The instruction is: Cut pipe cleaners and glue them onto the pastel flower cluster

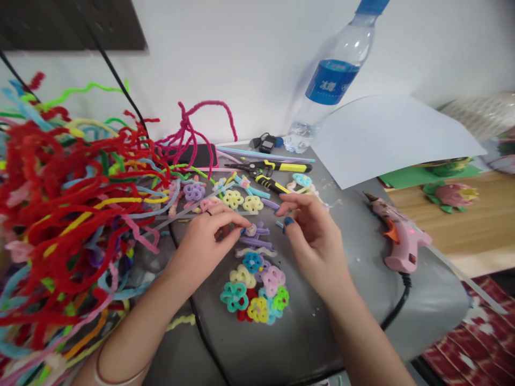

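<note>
here, fuzzy flowers (257,309) lie on grey tabletop (301,335), white wall (241,59) behind.

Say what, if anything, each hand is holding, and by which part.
The left hand appears to pinch the small lilac piece by its rounded left end; whether the right hand holds anything cannot be told.

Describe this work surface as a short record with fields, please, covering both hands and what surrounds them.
Left hand: fingertips at a small lilac piece
Right hand: half-curled nearby; grip unclear
Near side: cluster of multicoloured fuzzy flowers
Left: heap of fuzzy stems, mostly red
Right: pink glue gun
Behind: yellow-handled pliers; blue-labelled bottle
</note>
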`<state>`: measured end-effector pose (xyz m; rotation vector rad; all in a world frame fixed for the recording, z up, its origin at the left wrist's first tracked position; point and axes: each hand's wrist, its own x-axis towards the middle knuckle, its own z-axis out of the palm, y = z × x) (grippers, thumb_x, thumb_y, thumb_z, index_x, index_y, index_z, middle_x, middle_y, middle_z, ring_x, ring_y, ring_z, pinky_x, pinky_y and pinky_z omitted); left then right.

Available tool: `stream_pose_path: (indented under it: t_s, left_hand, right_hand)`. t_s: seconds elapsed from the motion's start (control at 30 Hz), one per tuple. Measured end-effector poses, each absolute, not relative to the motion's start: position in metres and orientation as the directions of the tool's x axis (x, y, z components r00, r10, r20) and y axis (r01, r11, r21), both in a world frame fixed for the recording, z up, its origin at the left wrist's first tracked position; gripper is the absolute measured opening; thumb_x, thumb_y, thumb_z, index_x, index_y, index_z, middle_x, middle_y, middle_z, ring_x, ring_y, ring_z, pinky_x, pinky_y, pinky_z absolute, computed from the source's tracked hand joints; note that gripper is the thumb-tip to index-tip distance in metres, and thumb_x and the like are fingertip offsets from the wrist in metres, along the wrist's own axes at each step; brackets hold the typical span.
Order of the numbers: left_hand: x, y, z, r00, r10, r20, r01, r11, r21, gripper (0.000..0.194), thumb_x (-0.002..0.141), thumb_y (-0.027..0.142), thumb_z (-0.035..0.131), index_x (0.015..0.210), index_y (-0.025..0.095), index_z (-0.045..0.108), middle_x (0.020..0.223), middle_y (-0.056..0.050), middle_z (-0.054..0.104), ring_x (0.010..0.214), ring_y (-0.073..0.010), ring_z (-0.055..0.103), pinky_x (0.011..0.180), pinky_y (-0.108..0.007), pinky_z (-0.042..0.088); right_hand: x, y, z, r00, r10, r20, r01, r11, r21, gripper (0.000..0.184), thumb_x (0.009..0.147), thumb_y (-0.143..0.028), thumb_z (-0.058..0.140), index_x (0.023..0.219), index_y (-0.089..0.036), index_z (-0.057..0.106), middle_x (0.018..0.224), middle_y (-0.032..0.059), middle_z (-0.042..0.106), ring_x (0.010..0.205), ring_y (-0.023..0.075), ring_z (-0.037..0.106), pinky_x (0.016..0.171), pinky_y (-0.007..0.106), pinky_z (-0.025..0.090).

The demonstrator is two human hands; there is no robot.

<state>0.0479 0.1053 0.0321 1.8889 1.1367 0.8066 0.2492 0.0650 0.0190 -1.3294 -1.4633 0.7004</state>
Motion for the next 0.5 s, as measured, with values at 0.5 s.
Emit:
stream_pose_path:
  t_s: [0.5]
  left_hand:
    - [0.0423, 0.1034, 0.0342, 0.358, 0.924, 0.133, 0.533, -0.320, 0.783, 0.015, 0.083, 0.006, 0.061, 0.084, 0.020, 0.066, 0.063, 0.008, 0.055, 0.054, -0.0079, 0.051, 0.054, -0.020, 0.037]
  right_hand:
    - [0.2515, 0.0603, 0.0229, 0.101, 0.968, 0.228, 0.460, 0.158, -0.874, 0.016, 0.090, -0.015, 0.055, 0.100, -0.022, 0.066, 0.071, -0.0044, 0.051, 0.058, 0.0123, 0.047, 0.054, 0.027, 0.037]
